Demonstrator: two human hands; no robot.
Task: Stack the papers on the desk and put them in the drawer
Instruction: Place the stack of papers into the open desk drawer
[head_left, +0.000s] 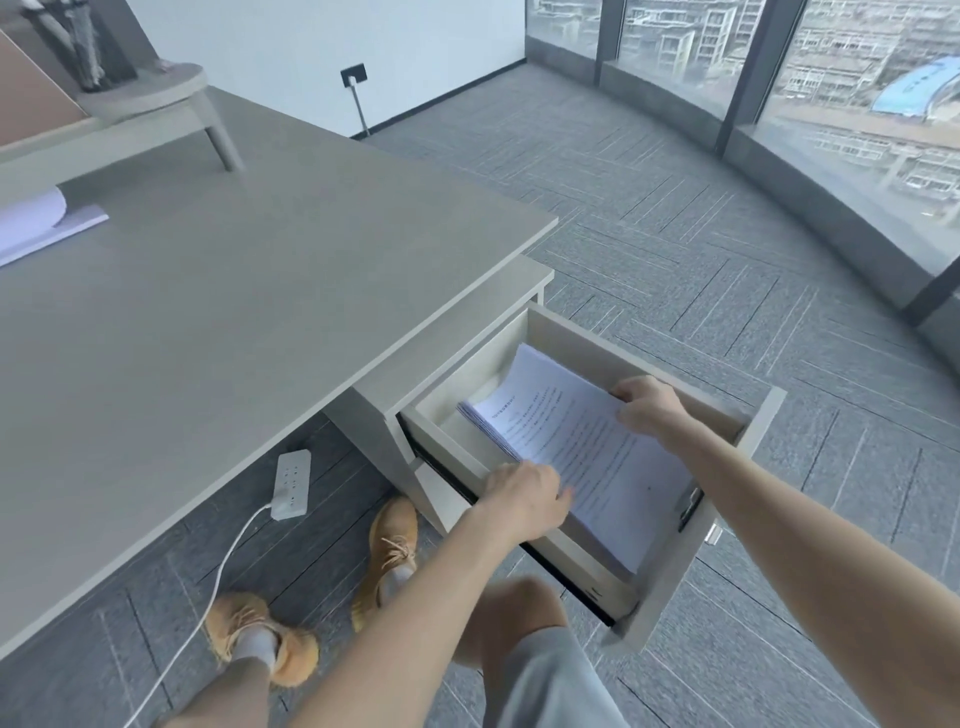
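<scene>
Fingers of left hand (524, 496) and right hand (649, 405) gripping paper stack (587, 452) edges, inside open drawer (675, 582)

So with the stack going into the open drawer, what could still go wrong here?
1. The stack sits tilted, its far end riding up the drawer wall; it may curl or jam when the drawer shuts.
2. Both the left hand and right hand are inside the drawer, so closing early could pinch fingers.
3. More paper lies at the desk edge, possibly left behind.
</scene>
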